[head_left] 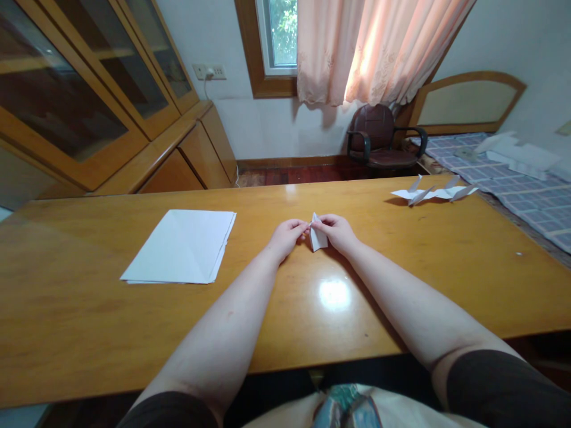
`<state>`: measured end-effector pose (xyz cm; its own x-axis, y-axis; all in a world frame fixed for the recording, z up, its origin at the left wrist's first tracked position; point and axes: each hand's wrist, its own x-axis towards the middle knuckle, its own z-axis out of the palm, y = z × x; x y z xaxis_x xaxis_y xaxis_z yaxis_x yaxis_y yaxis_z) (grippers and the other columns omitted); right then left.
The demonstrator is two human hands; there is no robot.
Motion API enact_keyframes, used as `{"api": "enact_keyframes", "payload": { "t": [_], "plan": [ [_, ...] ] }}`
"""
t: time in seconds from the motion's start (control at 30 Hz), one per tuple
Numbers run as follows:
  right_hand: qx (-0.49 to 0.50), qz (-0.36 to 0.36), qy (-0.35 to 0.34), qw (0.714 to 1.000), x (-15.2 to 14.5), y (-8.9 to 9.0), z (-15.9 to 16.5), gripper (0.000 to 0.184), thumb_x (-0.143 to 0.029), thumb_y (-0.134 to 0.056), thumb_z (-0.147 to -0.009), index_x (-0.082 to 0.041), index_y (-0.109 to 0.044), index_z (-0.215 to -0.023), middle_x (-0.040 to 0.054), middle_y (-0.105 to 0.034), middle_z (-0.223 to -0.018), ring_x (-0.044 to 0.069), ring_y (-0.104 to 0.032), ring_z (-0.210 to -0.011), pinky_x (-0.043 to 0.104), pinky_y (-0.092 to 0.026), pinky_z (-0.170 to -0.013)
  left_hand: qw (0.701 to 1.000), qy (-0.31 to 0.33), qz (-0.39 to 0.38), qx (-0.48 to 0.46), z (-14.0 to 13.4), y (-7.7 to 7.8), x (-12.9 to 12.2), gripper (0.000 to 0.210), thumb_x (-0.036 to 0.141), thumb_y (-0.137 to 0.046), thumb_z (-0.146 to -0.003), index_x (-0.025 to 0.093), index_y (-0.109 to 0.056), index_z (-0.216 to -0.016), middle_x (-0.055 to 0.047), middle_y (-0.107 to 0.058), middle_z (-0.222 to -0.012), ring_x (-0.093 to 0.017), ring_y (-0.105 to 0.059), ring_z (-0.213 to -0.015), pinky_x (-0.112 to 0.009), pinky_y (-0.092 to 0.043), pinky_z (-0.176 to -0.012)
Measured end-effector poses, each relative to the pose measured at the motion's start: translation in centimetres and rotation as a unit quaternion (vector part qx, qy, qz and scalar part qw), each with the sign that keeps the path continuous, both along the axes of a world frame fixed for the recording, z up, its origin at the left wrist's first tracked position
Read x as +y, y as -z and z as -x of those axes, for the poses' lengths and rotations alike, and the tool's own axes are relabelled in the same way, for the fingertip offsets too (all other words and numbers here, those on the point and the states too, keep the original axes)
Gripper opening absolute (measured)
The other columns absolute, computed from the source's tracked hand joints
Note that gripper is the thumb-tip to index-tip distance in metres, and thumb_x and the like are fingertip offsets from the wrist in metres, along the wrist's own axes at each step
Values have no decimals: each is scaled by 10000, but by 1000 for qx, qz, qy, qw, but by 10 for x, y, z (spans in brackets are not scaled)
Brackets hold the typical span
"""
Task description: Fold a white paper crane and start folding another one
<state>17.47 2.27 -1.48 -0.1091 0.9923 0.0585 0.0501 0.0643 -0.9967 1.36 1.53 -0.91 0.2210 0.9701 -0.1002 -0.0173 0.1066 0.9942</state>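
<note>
A small piece of folded white paper (318,239) is held between my two hands just above the middle of the wooden table. My left hand (289,236) pinches its left edge with thumb and forefinger. From the other side, my right hand (338,233) grips its upper right part between thumb and fingers. The paper has a pointed top and a crease down its front; its far side is hidden. To the left lies a stack of white paper sheets (182,246). Several folded white paper figures (432,193) with pointed tips stand in a row at the far right.
The shiny wooden table (285,321) spans the view, its far edge beyond my hands. Behind it are a brown armchair (377,137) and, at right, a bed with a checked cover (513,178). A glass-door cabinet (147,134) stands at left. Pink curtains (366,53) cover part of the window.
</note>
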Motion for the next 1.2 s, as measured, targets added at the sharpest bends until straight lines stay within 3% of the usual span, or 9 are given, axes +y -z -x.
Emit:
{"api": "enact_keyframes", "payload": {
  "t": [0.3,0.57,0.8,0.93,1.1,1.2],
  "plan": [
    [4,3,-15,1000,0,0,-1,312,-459,-717,-635,-170,-701,-752,42,-682,-726,156,-578,-647,280,-434,-631,999,0,-28,36,1,2,1,268,417,-637,-692,152,-608,-699,17,-567,-612,-91,-472,-552,-223,-353,-545],
    [22,22,-2,1000,-1,-3,0,300,-447,-733,-599,-169,-684,-699,21,-653,-670,142,-547,-617,274,-412,-612,983,-17,-136,124,1,5,1,225,386,-594,-748,162,-619,-750,8,-620,-711,-109,-527,-648,-236,-411,-642],
    [12,18,2,1000,-2,-3,1,298,-441,-743,-579,-167,-637,-633,-4,-596,-607,116,-500,-566,257,-382,-572,967,-34,-177,181,1,1,-2,201,360,-590,-747,163,-606,-711,27,-579,-629,-99,-487,-578,-220,-386,-563],
    [8,9,6,1000,-2,-2,1,303,-440,-737,-583,-168,-607,-613,-14,-577,-592,110,-487,-556,251,-379,-562,970,-16,-164,180,0,1,-3,215,369,-571,-756,163,-624,-725,9,-612,-669,-108,-516,-615,-226,-409,-593],
    [31,19,6,999,-1,-1,1,300,-449,-720,-603,-168,-651,-680,9,-627,-652,129,-525,-597,263,-404,-589,993,-14,-91,80,0,6,-1,299,404,-472,-809,155,-638,-802,-38,-656,-789,-103,-521,-585,-222,-409,-531],
    [38,21,4,999,-1,-2,1,302,-453,-721,-603,-171,-671,-699,22,-652,-683,143,-548,-623,277,-420,-616,994,-11,-81,68,0,6,0,300,430,-516,-789,156,-637,-794,-27,-639,-727,-102,-511,-564,-219,-396,-514]
  ]
}}
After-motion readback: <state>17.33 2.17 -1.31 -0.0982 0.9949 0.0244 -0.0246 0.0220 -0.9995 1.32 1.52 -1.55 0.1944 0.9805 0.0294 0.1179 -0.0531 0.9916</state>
